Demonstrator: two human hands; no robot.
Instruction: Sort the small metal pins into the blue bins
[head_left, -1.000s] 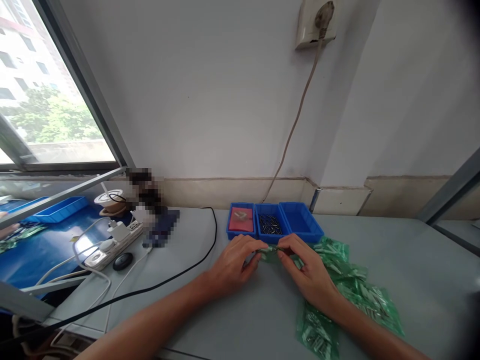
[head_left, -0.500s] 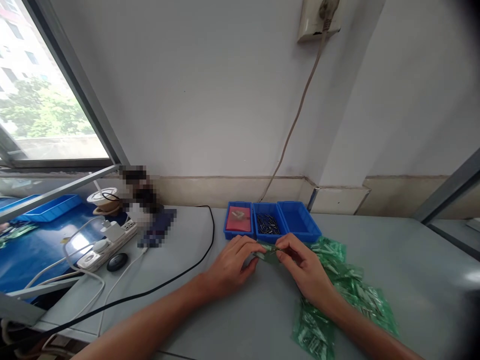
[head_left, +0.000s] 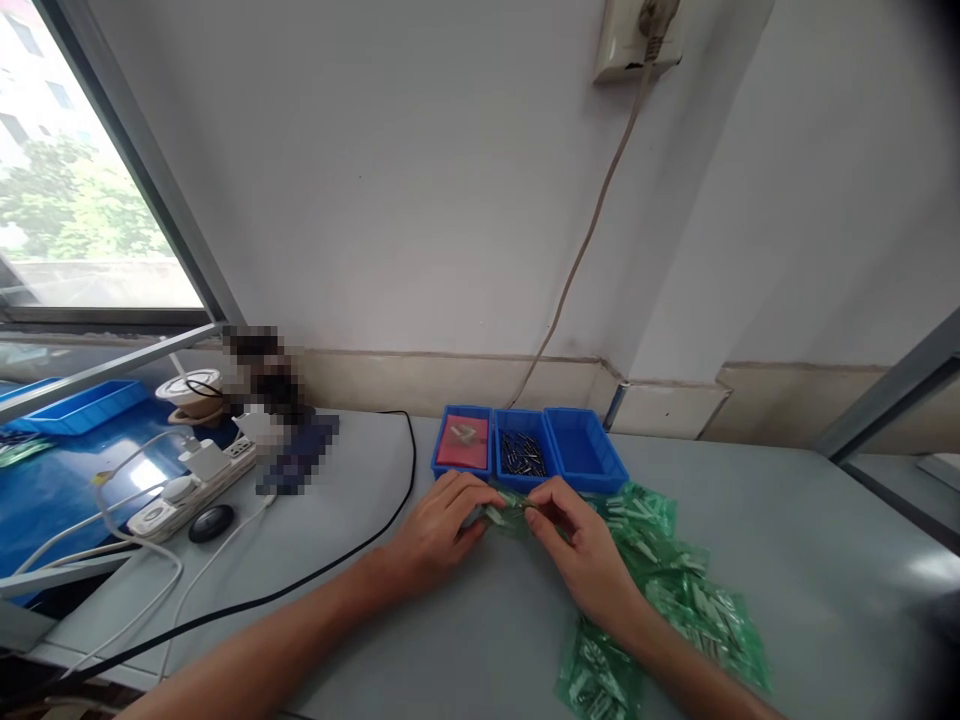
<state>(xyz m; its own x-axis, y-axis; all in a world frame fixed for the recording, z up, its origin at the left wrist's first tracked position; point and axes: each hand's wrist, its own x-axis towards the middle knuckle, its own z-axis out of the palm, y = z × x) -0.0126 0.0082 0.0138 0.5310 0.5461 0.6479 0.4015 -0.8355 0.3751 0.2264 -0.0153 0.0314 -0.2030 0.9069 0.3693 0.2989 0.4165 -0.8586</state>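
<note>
A small green plastic bag (head_left: pixel 508 512) is stretched between both hands above the grey table. My left hand (head_left: pixel 442 525) pinches its left side, and my right hand (head_left: pixel 574 540) has thumb and forefinger closed on its right edge. Its contents are too small to tell. Just behind the hands stand three joined blue bins: the left bin (head_left: pixel 439 468) holds a red packet (head_left: pixel 463 441), the middle bin (head_left: pixel 551 470) has many small dark metal parts (head_left: pixel 521 455), and the right bin (head_left: pixel 583 445) shows its bare bottom. Several filled green bags (head_left: pixel 675 580) lie beside and under my right forearm.
On the left, a black cable (head_left: pixel 300 583) crosses the table near a black mouse (head_left: pixel 211 523) and a white power strip (head_left: pixel 191 485). A lidded cup (head_left: pixel 191 390) stands beyond, beside a blurred patch. A wall cord (head_left: pixel 592 225) hangs behind the bins.
The whole view has shifted slightly, so bins and hands appear a little further left. Both hands keep their hold on the small green bag, with little change in their fingers.
</note>
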